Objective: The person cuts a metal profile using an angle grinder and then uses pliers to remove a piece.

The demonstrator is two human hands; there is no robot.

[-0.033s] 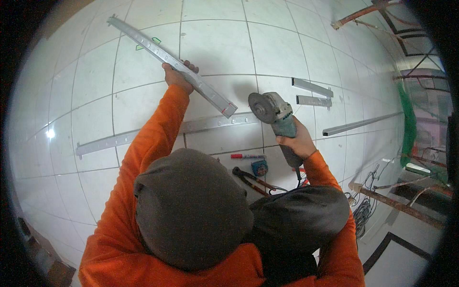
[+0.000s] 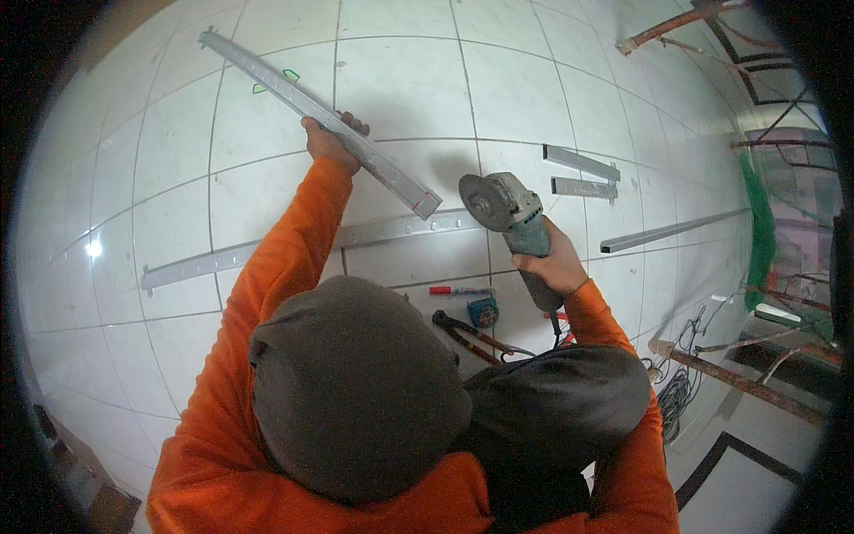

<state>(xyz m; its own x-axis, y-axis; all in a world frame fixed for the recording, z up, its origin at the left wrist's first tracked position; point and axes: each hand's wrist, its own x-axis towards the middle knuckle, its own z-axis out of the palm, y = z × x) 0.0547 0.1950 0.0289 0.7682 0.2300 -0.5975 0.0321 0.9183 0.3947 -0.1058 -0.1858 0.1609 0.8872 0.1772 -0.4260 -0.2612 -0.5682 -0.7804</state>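
Two hands full: left hand wrapped round metal bar, far left; right hand clasping angle grinder, right of bar's near end. Bar, gripped one-handed, might twist and bind the disc.

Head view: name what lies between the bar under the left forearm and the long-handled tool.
A red marker and a small blue object lie there, seen in the head view.
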